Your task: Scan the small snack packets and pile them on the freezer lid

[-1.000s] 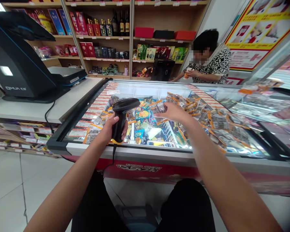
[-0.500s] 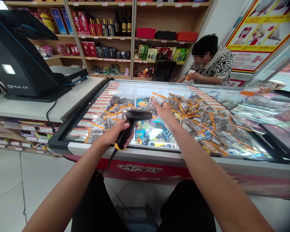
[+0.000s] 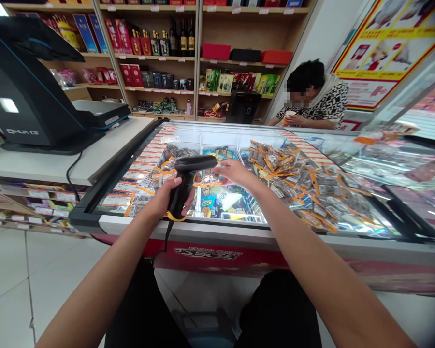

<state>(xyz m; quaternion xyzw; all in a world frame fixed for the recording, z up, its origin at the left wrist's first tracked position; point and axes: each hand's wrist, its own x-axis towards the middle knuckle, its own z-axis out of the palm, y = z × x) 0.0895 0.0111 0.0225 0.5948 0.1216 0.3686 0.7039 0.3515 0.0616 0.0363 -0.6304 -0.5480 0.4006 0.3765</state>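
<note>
A black barcode scanner (image 3: pixel 183 186) with a yellow-trimmed base is gripped upright in my left hand (image 3: pixel 165 198), its head pointing right. My right hand (image 3: pixel 237 174) is pinched at the edge of a small clear packet (image 3: pixel 208 178) with orange edging. That packet is just under and beside the scanner head, which partly hides it. To the right lies a big heap of similar orange-edged packets (image 3: pixel 275 162) on the glass top of a chest freezer (image 3: pixel 126 222). A smaller pile of packets (image 3: pixel 150 181) lies left of the scanner.
At left, a dark checkout terminal (image 3: pixel 32 96) and a scale (image 3: pixel 101 113) stand on a white counter (image 3: pixel 112 140). Across the freezer a person (image 3: pixel 319 96) holds a cup. Shelves (image 3: pixel 157 58) of bottles and boxes line the back. The scanner's cable (image 3: pixel 167 234) hangs over the freezer's front edge.
My right hand has brought the packet left and down, close to the scanner head. My left hand with the scanner has shifted slightly left and up in view.
</note>
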